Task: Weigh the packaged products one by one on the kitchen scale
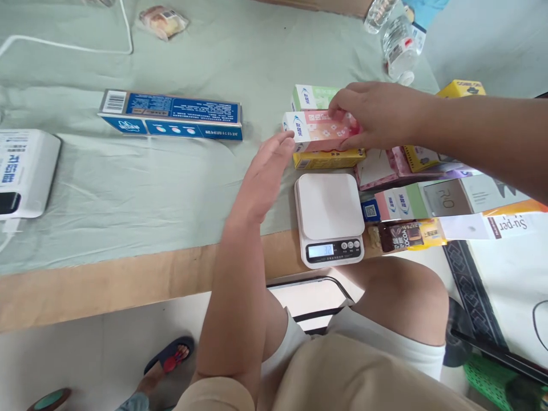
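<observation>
A pink box with a flower print [317, 130] is pinched by my right hand [363, 114], thumb on the near side and fingers over the top. My left hand [269, 165] has its fingers stretched out together, with the tips at the pink box's left end; whether they press on it I cannot tell. Behind the pink box lies a green and white box [312, 97], and a yellow box [327, 160] shows partly under its near side. Just in front, a white kitchen scale [329, 205] has its display lit and nothing on its plate.
Several cartons, including a grey box [445, 197], and a cocoa packet [411, 235] crowd the right side. A long blue box [184, 117] lies to the left, near a white label printer-like device [29, 165]. Plastic bottles [400, 48] and a wrapped bun [162, 23] are farther back.
</observation>
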Demonstrator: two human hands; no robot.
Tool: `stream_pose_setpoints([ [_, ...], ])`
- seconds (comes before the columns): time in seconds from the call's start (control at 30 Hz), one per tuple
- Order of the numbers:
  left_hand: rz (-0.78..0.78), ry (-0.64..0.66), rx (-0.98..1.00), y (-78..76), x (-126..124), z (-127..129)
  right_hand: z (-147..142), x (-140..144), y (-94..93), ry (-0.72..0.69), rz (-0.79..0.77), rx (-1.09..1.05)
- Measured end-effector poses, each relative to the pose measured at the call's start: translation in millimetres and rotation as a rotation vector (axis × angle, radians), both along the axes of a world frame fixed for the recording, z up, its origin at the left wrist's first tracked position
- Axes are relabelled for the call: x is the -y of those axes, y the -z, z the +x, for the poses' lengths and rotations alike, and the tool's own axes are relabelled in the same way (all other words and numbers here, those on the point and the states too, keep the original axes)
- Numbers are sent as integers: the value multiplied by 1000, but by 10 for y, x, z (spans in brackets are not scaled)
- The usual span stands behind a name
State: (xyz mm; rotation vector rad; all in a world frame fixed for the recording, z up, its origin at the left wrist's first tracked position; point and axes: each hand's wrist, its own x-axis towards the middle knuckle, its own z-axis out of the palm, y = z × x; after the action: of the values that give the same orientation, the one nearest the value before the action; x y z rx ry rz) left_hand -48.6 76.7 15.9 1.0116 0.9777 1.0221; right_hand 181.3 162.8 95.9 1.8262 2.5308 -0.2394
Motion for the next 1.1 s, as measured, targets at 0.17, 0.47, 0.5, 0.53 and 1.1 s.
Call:
stream_pose_setpoints([
  [0.17,-39,-5,-7,13,-42,64,-48,8,-36,-86,-143,319],
  [0.47,-55,-231,57,7,-85,-5,-88,-63,-257,-128,56,277],
  [0.5,-71,-290,55,-10,-86,-24,-175,-60,-283,-135,60,253],
  [0.53,-94,-349,50,-31,-85,-46,-283,-64,-298,-145,62,228],
  [1.1,-104,-609,-39,-55,-21,-565,-2100,-333,376,-381,-11,133],
])
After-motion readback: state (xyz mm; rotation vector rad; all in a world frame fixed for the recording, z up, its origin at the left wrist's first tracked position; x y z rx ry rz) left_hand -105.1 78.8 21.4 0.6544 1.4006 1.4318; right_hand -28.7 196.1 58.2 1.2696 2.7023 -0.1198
